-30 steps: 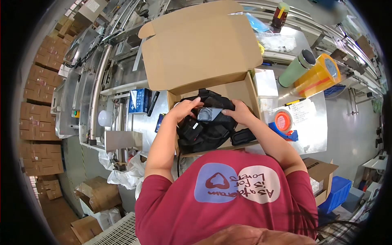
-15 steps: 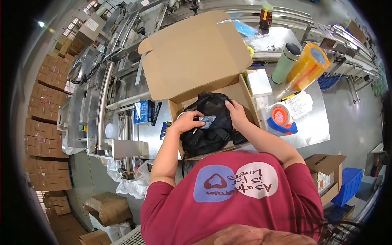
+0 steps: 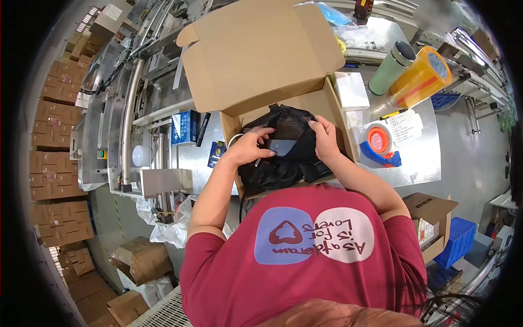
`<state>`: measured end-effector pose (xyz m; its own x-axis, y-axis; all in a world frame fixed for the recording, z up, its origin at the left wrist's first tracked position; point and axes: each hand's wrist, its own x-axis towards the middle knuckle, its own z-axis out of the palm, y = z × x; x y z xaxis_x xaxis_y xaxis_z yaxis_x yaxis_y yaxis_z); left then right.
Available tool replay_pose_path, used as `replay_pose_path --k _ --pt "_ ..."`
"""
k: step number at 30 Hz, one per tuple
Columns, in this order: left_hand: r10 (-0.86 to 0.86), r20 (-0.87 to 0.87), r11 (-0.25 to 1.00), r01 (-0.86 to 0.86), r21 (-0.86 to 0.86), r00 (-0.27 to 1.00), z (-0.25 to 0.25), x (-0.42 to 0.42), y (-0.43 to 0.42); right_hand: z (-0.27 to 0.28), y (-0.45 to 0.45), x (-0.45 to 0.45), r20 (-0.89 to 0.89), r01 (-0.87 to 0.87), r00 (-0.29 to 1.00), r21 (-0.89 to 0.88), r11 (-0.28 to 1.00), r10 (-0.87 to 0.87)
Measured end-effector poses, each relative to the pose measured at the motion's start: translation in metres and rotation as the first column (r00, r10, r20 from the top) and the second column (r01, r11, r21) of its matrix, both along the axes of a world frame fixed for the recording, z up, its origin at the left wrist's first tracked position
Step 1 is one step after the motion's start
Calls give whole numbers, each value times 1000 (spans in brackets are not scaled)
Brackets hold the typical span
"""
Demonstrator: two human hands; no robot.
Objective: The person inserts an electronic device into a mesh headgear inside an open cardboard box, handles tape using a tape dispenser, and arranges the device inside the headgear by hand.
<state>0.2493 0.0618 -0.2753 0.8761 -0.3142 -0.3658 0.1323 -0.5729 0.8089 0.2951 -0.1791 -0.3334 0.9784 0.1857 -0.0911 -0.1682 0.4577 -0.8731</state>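
A black mesh bag (image 3: 289, 122) with dark straps bunched below it lies inside an open cardboard box (image 3: 321, 90). A pale grey, flat packet (image 3: 281, 145) shows at the mesh's opening; its kind is unclear. My left hand (image 3: 249, 148) is at the left of this opening, thumb and fingers apart, the thumb touching or very near the packet. On the other side, my right hand (image 3: 326, 139) pinches the mesh edge between thumb and fingers. Part of a white ring or cord (image 3: 234, 140) shows beside my left wrist.
The raised box lid (image 3: 261, 54) stands behind. Right of the box are a small white box (image 3: 351, 91), a green flask (image 3: 392, 68), a yellow tape roll (image 3: 422, 76) and a blue tape dispenser (image 3: 384, 155). A blue box (image 3: 185, 128) and black marker (image 3: 203, 129) lie left.
My left hand has let go of the packet, which now sits further inside the mesh opening. The mesh is spread wider, with my right hand still on its edge. The view has shifted slightly.
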Motion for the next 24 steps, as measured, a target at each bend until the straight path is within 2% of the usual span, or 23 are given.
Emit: replay_pose_path --k 2,3,6,7,10,11,12,14,15,18,19,22,23,24 --pt "-113 53 993 110 52 992 7 -2 -8 18 4 -4 6 -18 1000 -21 1000 18" --pt "-197 157 968 167 186 968 9 -4 -13 22 4 -5 9 -26 1000 -33 999 27" --pt "-272 330 937 172 303 904 -1 -3 -11 5 -8 2 86 -95 990 -164 982 110" --pt "-285 321 932 183 313 903 -2 -2 -10 16 -14 1 88 -146 982 -223 964 169" --pt "-233 230 966 198 164 945 -2 -2 -2 34 -32 2 108 -239 936 -504 830 335" --pt "-193 46 980 190 65 980 15 0 -4 44 -38 2 63 -281 931 -509 814 360" --pt "-199 18 980 198 29 980 14 1 -2 55 -39 -2 260 -70 917 -641 764 302" --pt "-211 -36 977 210 -43 977 11 6 4 84 -35 -8 623 390 735 -711 585 267" --pt "-256 -14 967 256 4 967 11 8 3 104 -31 -11 657 411 699 -693 592 283" --pt "-374 89 912 349 217 923 1 13 -4 112 -18 -9 723 254 370 -683 684 584" --pt "-376 48 916 364 167 925 1 15 -7 108 -10 -12 691 209 306 -720 662 655" --pt "-339 112 919 303 252 934 -1 9 -16 85 -3 -14 509 364 189 -831 421 840" --pt "-308 144 923 259 284 940 1 4 -21 80 -5 -15 457 434 211 -836 336 864" --pt "-298 142 925 249 286 944 3 4 -21 78 -8 -16 440 432 213 -843 320 872"
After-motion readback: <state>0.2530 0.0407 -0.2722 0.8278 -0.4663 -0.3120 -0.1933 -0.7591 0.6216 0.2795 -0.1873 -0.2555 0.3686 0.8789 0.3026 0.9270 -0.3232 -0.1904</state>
